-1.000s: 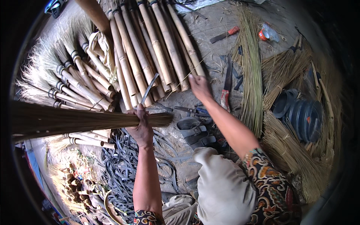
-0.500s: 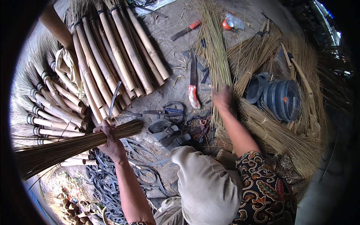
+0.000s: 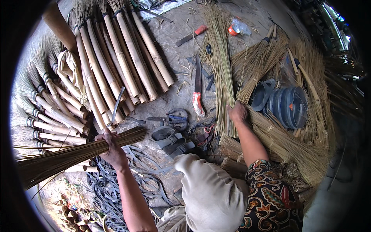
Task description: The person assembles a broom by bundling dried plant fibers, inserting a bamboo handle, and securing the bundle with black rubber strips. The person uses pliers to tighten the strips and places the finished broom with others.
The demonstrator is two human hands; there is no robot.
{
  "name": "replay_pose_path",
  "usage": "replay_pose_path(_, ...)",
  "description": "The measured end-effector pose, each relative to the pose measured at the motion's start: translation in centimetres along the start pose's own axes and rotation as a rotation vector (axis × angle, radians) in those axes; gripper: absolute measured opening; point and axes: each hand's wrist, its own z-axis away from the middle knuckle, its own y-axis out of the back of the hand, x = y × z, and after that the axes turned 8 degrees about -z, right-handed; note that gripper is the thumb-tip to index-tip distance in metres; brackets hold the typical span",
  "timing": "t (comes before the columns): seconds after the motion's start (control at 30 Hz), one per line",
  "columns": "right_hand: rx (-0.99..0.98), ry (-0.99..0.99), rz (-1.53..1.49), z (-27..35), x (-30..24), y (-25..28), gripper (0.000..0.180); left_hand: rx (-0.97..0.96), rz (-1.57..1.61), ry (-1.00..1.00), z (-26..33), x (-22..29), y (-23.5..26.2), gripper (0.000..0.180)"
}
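- Fingers of the left hand [image 3: 110, 145] were wrapped tight around a thick brown bundle of thin broom sticks [image 3: 73, 154], held near its cut end, with the long part running toward the left edge of the ground.
- Fingers of the right hand [image 3: 237, 112] were bent down onto a long pale sheaf of loose straw-coloured sticks [image 3: 222, 77] lying on the grey earthen ground [image 3: 174, 100]; whether they had already closed on some sticks, I could not tell.
- Judging from this, the bundle in the left hand was gathered but not yet bound, because no band was visible around it; more sticks seemed to be wanted from the sheaf.
- Many finished brooms with pale bamboo handles and dark binding rings [image 3: 50, 116] lay in a fan at the left side, so a good part of the work looked done.
- Bare bamboo poles [image 3: 123, 58] waited at the top left, still without heads.
- Between both hands lay a knife with a red and white handle [image 3: 198, 96], grey sandals [image 3: 174, 141] and dark scissors [image 3: 170, 119]; these could be in the way of the arms.
- Black rubber strips [image 3: 112, 185] were heaped under the left forearm.
- A stack of dark blue-grey plastic pots [image 3: 286, 106] stood just right of the right hand.
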Motion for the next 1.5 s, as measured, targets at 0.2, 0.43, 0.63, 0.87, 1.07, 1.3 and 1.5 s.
replay_pose_path(0.2,0.224,0.095,-0.035,0.8,0.2,0.0,0.042,0.011,-0.029,0.02,0.0,0.2,0.1,0.029)
replay_pose_path(0.43,0.296,0.134,-0.103,-1.2,2.0,-0.4,0.043,0.021,-0.007,0.066,-0.4,0.4,0.0,0.029)
replay_pose_path(0.63,0.308,0.168,-0.179,-2.7,3.5,-1.1,0.048,0.016,-0.046,0.051,-0.4,0.4,0.1,0.029)
replay_pose_path(0.87,0.472,0.26,-0.226,-2.4,3.5,-0.7,0.049,0.002,0.034,0.05,-0.6,0.5,0.0,0.03)
replay_pose_path(1.07,0.403,0.297,-0.281,-2.7,3.3,0.9,0.052,0.033,-0.013,0.052,-0.5,0.9,-0.3,0.03)
replay_pose_path(1.3,0.45,0.33,-0.228,-2.1,1.9,3.0,0.044,0.034,0.024,0.061,-0.4,0.6,-0.2,0.027)
replay_pose_path(1.5,0.343,0.222,-0.33,-1.7,0.7,4.2,0.044,0.045,0.063,0.069,-0.6,0.5,-0.4,0.029)
